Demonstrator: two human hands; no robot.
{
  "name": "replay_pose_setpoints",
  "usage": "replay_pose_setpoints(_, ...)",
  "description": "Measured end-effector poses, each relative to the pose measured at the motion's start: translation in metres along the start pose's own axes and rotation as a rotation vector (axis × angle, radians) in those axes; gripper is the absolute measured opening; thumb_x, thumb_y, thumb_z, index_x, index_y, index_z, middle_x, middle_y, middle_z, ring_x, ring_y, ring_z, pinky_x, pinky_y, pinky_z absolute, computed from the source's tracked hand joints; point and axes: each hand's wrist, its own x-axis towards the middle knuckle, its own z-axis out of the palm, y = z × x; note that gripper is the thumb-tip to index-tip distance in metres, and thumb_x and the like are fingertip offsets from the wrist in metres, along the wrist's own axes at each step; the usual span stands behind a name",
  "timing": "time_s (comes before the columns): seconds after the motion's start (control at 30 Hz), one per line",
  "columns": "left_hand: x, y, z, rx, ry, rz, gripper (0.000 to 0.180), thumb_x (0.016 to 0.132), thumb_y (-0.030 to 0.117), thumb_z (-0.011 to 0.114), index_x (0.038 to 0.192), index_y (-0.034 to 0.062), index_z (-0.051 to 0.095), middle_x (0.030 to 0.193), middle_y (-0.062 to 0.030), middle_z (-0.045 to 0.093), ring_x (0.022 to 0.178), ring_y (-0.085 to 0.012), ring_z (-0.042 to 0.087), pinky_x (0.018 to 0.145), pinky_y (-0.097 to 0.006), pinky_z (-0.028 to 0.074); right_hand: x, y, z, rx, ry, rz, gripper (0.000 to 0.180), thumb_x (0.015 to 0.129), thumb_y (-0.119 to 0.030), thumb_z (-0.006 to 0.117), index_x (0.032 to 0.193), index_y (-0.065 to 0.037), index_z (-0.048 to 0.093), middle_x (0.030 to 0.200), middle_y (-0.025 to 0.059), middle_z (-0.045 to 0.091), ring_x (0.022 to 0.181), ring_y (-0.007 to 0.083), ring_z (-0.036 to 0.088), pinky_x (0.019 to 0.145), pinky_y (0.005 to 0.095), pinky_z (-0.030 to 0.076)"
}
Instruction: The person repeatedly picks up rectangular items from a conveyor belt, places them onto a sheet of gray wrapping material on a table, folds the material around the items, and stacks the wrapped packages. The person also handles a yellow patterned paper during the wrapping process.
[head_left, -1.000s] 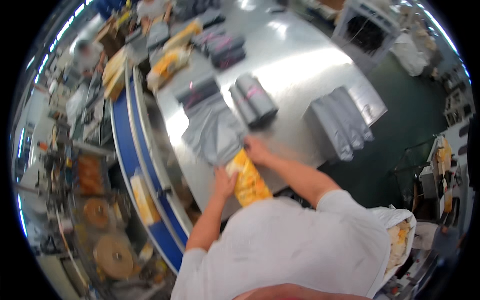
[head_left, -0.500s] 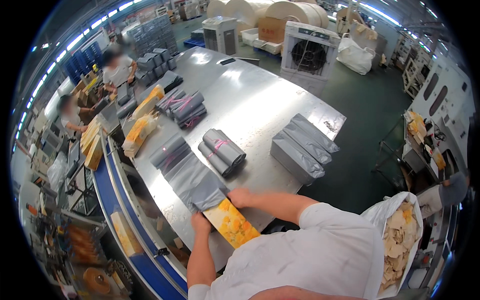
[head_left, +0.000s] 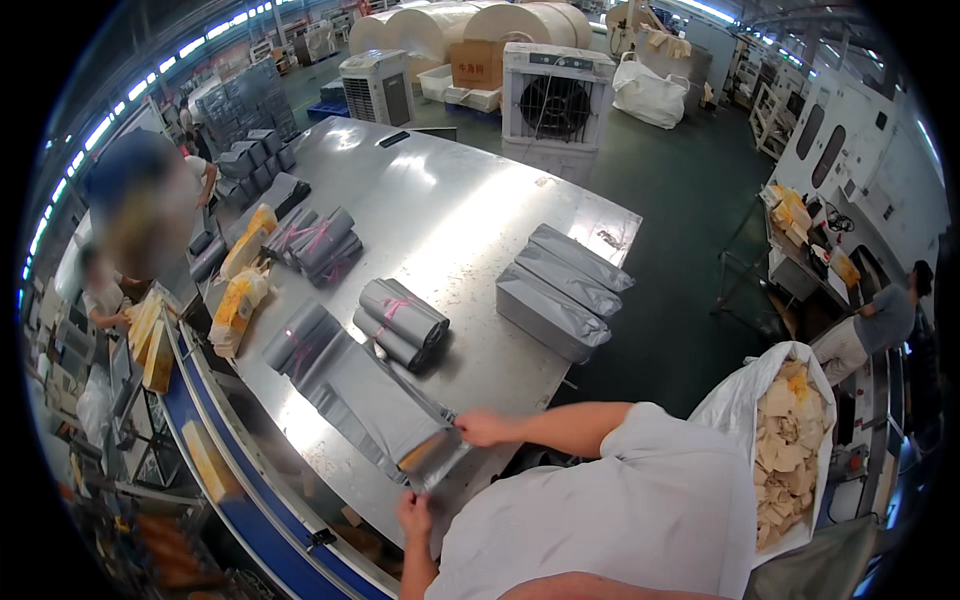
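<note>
A grey plastic bag (head_left: 385, 395) lies on the metal table near me, drawn over a long block-shaped bundle (head_left: 424, 450) with a yellow-orange print. Only a small part of the bundle shows at the bag's near, open end. My right hand (head_left: 482, 428) is closed on the right edge of that opening. On its left corner, close to my body, my left hand (head_left: 414, 515) is closed too. Just beyond the bag sits a tied set of grey rolls (head_left: 402, 318) with pink string, and another grey roll pack (head_left: 302, 342) touches the bag's far end.
Three grey wrapped packs (head_left: 555, 295) lie side by side at the table's right. More yellow-printed bundles (head_left: 238, 315) lie at the left edge, beside a blue conveyor (head_left: 190, 400). A white sack of paper scraps (head_left: 790, 450) stands at my right. Co-workers are at the left and right.
The bag has come toward me over the yellow-printed bundle and now hides most of it. Both hands have moved nearer my body with its edges. The view has shifted right.
</note>
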Motion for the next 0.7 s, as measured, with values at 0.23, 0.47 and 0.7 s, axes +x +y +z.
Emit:
replay_pose_setpoints(0.23, -0.011, 0.007, 0.004, 0.033, 0.16, 0.079, 0.029, 0.091, 0.014, 0.071, 0.074, -0.0009, 0.052, 0.068, -0.0082, 0.052, 0.066, -0.0153, 0.047, 0.062, -0.036, 0.041, -0.012, -0.121, 0.012, -0.264, -0.198, -0.503, 0.021, 0.087, -0.023, 0.068, 0.1, -0.008, 0.074, 0.1, 0.0148, 0.074, 0.094, 0.0409, 0.072, 0.078, 0.0534, 0.058)
replay_pose_setpoints(0.47, -0.039, 0.03, 0.014, -0.286, 0.06, -0.09, 0.017, 0.1, 0.009, 0.064, 0.097, -0.0035, 0.074, 0.084, -0.0035, 0.072, 0.078, -0.0078, 0.059, 0.071, -0.028, 0.049, 0.014, -0.11, 0.063, -0.304, -0.085, -0.812, 0.017, 0.087, -0.023, 0.07, 0.097, -0.01, 0.067, 0.101, 0.01, 0.067, 0.096, 0.0349, 0.07, 0.075, 0.0491, 0.057)
replay_pose_setpoints(0.7, -0.038, 0.035, 0.005, -0.092, -0.02, 0.013, 0.016, 0.099, 0.007, 0.063, 0.101, -0.0033, 0.076, 0.086, -0.0054, 0.075, 0.078, -0.0091, 0.063, 0.072, -0.029, 0.05, -0.004, -0.101, 0.075, -0.163, 0.028, -0.686, 0.018, 0.09, -0.028, 0.07, 0.094, -0.011, 0.067, 0.095, 0.0116, 0.069, 0.09, 0.0369, 0.07, 0.074, 0.0503, 0.056)
